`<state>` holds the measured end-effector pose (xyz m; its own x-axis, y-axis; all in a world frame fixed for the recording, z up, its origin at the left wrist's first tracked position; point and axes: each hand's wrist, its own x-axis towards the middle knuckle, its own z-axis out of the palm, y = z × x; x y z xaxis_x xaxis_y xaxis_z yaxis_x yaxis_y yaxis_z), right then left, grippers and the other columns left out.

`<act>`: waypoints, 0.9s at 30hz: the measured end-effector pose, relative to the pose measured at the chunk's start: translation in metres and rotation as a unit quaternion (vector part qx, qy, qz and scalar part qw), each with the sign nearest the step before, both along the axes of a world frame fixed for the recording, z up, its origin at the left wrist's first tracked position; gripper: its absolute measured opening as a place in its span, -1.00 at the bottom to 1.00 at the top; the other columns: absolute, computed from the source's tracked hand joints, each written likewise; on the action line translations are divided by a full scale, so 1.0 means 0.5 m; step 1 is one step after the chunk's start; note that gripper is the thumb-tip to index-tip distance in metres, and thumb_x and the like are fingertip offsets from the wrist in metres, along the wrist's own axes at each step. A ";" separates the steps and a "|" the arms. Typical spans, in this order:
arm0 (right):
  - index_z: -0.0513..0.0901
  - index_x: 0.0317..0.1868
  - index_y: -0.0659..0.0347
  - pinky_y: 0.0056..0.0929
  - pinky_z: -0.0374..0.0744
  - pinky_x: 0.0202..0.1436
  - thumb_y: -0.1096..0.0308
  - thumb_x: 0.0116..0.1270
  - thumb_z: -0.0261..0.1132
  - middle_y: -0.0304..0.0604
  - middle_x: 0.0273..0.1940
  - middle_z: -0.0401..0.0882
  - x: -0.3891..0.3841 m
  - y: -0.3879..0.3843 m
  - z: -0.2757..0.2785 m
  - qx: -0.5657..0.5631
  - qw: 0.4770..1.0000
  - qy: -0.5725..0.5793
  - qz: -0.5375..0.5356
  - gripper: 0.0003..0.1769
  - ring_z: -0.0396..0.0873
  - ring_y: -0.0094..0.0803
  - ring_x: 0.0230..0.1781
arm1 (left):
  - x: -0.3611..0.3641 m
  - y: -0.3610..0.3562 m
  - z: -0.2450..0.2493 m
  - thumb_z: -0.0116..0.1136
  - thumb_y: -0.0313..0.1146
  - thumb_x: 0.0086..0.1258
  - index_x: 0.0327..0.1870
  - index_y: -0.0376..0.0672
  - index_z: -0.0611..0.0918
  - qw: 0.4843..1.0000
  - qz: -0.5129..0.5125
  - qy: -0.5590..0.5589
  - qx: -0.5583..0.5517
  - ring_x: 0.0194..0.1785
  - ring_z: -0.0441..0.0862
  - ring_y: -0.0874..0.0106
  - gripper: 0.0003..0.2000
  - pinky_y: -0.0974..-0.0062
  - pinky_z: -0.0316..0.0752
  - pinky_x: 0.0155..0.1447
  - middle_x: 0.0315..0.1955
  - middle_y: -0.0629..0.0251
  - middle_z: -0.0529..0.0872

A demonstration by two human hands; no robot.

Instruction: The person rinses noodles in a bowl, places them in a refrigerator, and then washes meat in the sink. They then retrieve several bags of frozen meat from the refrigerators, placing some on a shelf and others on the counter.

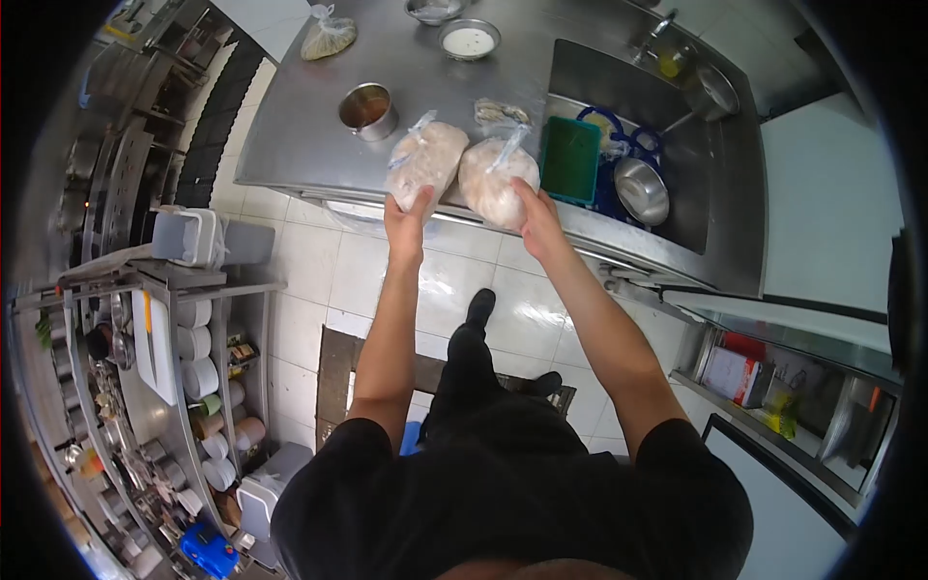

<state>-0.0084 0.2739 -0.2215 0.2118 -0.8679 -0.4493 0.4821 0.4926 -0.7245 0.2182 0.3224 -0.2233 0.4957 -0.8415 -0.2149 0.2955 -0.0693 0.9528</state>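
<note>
Each of my hands grips a knotted clear plastic bag filled with something pale and pinkish. My left hand (pixel 406 224) is closed around the lower edge of the left bag (pixel 425 159). Its thumb lies on top of the plastic. With my right hand (pixel 539 217) I hold the lower right side of the right bag (pixel 495 184). Both bags are side by side at the front edge of the steel counter (pixel 300 145), almost touching. Just behind the right bag lies a small clear bag with greyish contents (pixel 501 112). The fingers beneath the bags are hidden.
A steel pot (pixel 368 111) with brownish liquid stands left of the bags. Farther back are a bowl of white contents (pixel 470 40) and another tied bag (pixel 329 34). The sink (pixel 681 208) at right contains a green tub (pixel 570 161) and a metal bowl (pixel 642 191).
</note>
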 end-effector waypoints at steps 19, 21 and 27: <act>0.69 0.00 0.36 -0.25 0.66 -0.27 -0.05 0.50 0.30 -0.03 -0.20 0.77 0.039 -0.516 -0.035 -0.184 0.871 0.452 0.047 -0.48 0.74 -0.22 -0.28 | 0.392 -0.220 -0.015 0.16 -0.03 0.57 0.16 -0.36 0.52 0.979 -0.031 -0.069 0.191 -0.26 0.74 0.22 -0.52 0.33 0.73 -0.22 -0.11 0.08 0.70; 0.61 0.12 0.33 -0.31 0.65 -0.38 -0.03 0.52 0.27 -0.07 -0.15 0.69 0.096 -0.651 -0.050 -0.134 0.893 0.427 0.054 -0.47 0.68 -0.31 -0.32 | 0.405 -0.295 0.027 0.11 -0.03 0.61 0.26 -0.43 0.41 0.975 -0.016 -0.096 0.201 -0.27 0.77 0.13 -0.45 0.30 0.77 -0.21 -0.06 -0.02 0.67; 0.53 0.11 0.44 -0.37 0.70 -0.52 0.18 0.54 0.19 -0.02 -0.22 0.64 0.201 -0.801 -0.095 -0.081 0.940 0.324 0.070 -0.58 0.70 -0.33 -0.42 | 0.413 -0.411 0.012 0.04 -0.31 0.61 0.10 -0.50 0.42 0.946 -0.091 -0.146 0.274 -0.28 0.83 0.06 -0.66 0.26 0.85 -0.13 -0.12 -0.19 0.71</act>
<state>0.0922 -0.1265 -0.2689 0.0573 -0.9202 -0.3872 -0.1476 0.3758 -0.9149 0.4249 0.1170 -0.2171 0.4591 -0.7203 -0.5201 -0.0381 -0.6009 0.7984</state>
